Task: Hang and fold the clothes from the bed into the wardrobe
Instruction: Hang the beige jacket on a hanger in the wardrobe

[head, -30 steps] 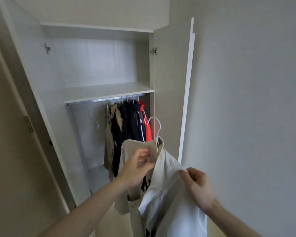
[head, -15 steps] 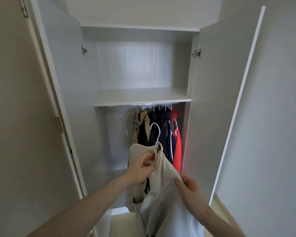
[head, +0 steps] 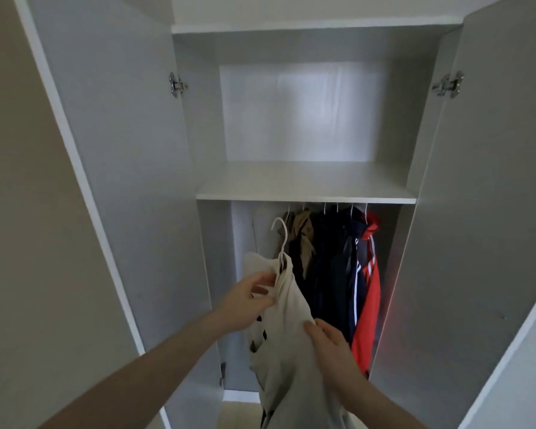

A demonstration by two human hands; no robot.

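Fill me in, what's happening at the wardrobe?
A person is carrying a cream shirt on a white hanger up to the open wardrobe. The left hand grips it at the collar; the right hand holds the fabric lower down. The hook isn't on the rail yet. Other clothes already hang inside.

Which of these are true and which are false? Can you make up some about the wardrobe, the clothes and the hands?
1. Both wardrobe doors are open. True.
2. The white shirt already hangs on the rail. False: its white hanger is still below the rail, held up by the left hand.
3. A red jacket hangs furthest right on the rail. True.
4. The shelf above the rail holds folded clothes. False: nothing shows on it.
5. The right hand holds the shirt's cloth lower down. True.
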